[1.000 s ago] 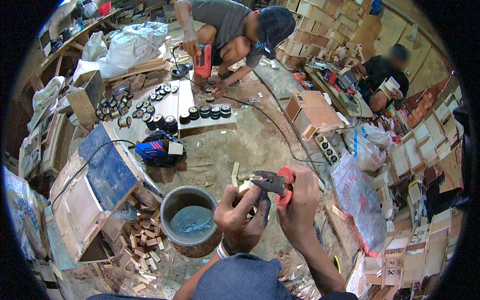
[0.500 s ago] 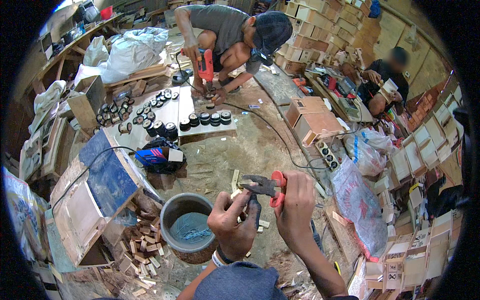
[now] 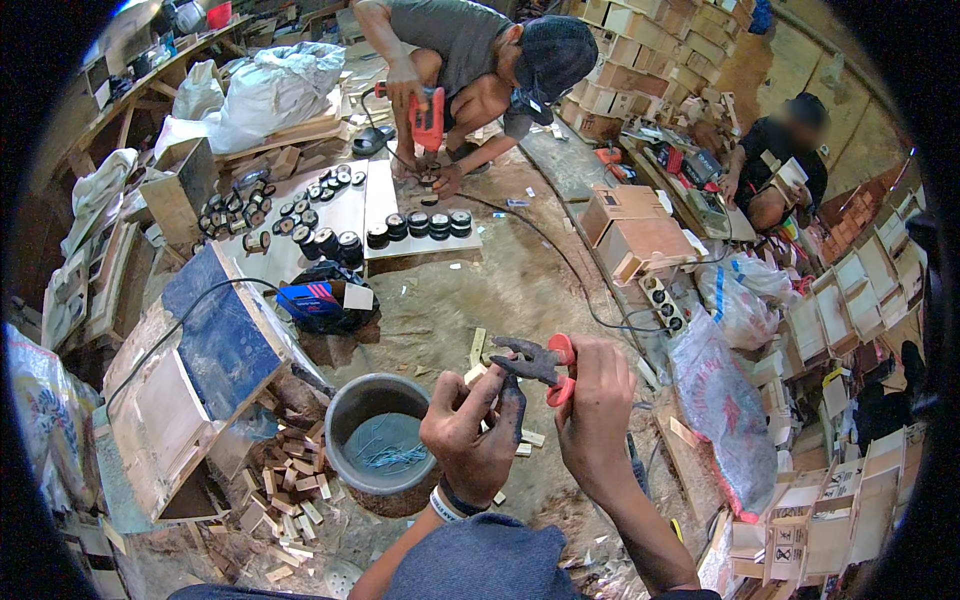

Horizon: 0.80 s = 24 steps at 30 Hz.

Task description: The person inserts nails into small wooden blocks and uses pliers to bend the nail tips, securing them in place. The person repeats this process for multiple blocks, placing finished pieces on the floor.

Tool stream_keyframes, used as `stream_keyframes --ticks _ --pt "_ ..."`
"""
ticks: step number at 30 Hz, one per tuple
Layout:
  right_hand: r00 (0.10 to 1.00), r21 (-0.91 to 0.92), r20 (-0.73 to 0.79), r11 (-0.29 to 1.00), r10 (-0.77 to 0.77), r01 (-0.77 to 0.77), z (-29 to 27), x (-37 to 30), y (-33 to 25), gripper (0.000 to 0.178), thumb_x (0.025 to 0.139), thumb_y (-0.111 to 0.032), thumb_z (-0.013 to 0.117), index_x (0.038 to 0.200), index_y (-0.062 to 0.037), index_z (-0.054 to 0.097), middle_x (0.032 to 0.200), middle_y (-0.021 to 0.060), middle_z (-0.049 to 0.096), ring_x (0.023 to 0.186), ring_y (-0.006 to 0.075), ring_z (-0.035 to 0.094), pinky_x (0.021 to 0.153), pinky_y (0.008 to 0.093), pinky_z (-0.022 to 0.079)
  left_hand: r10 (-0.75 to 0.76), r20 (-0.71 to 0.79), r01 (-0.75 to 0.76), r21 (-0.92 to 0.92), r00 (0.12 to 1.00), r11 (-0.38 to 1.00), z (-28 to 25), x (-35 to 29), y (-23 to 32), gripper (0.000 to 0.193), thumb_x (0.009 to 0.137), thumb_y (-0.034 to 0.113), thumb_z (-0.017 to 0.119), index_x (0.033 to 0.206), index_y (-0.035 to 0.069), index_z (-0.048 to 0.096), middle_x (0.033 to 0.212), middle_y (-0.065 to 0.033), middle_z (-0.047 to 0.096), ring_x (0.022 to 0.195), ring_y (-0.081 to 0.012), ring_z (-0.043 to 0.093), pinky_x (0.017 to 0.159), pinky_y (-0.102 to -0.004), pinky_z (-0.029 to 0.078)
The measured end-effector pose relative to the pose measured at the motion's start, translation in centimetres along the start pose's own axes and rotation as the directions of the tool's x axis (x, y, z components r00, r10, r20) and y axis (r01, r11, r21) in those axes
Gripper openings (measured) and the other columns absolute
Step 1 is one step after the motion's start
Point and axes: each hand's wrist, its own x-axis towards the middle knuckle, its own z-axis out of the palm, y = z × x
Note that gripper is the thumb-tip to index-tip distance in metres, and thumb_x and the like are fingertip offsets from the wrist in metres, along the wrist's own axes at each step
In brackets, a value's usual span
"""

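My right hand (image 3: 596, 415) is wrapped round the red handles of dark metal pliers (image 3: 532, 361). The handles are spread and the plier jaws point left, parted a little. My left hand (image 3: 466, 440) is closed in a pinch at the jaw tips, its thumb and forefinger together. Whatever lies between them is too small to make out. The fingers are dirty and dark. Just left of this hand stands a grey tub (image 3: 345, 440), with thin light-blue strands (image 3: 388, 455) lying at its bottom.
Small wooden blocks (image 3: 290, 490) are heaped beside the tub. Ahead, a person crouches with a red drill (image 3: 428, 120) by rows of black-rimmed spools (image 3: 395, 228). A cable (image 3: 560, 262) crosses the floor to a power strip (image 3: 660, 303). Another person (image 3: 780, 170) sits at the far right.
The plier jaws are parted more now and the handles are wider. Both hands stay close together. The view has shifted slightly, and the drill has moved a little.
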Motion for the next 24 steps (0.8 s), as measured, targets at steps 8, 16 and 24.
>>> stream_keyframes --ticks 8,16,24 --pt "0.996 -0.063 0.082 0.998 0.026 -0.020 -0.6 -0.3 -0.7 0.046 0.088 -0.015 0.071 0.131 -0.0091 0.057 0.117 0.0126 0.060 0.116 0.0339 0.057 0.093 0.0478 0.040 0.102 -0.048 -0.100 0.038 0.994 0.994 0.2 -0.3 -1.4 0.035 0.074 -0.002 0.084 0.108 0.002 0.078 0.075 -0.0046 0.055 0.060 -0.0140 0.053 0.050 -0.0285 0.042" --pt "0.997 -0.100 0.077 0.995 -0.004 0.012 -0.5 -0.7 -0.8 0.046 0.081 0.001 0.066 0.126 -0.0053 0.056 0.109 0.0141 0.058 0.108 0.0356 0.057 0.089 0.0474 0.041 0.102 -0.041 -0.102 0.003 0.994 0.995 0.4 -0.5 -2.0 0.037 0.073 0.000 0.085 0.109 0.001 0.078 0.077 -0.0058 0.058 0.062 -0.0152 0.055 0.051 -0.0293 0.044" --pt "0.992 0.050 0.116 0.998 -0.055 0.049 -0.1 -0.5 0.3 0.032 0.085 -0.009 0.069 0.113 -0.0013 0.056 0.099 0.0174 0.058 0.096 0.0390 0.058 0.083 0.0495 0.047 0.102 -0.018 -0.102 -0.004 0.995 0.995 0.2 -0.7 -2.0 0.037 0.072 -0.001 0.084 0.108 0.002 0.078 0.075 -0.0058 0.055 0.061 -0.0161 0.054 0.051 -0.0302 0.043"
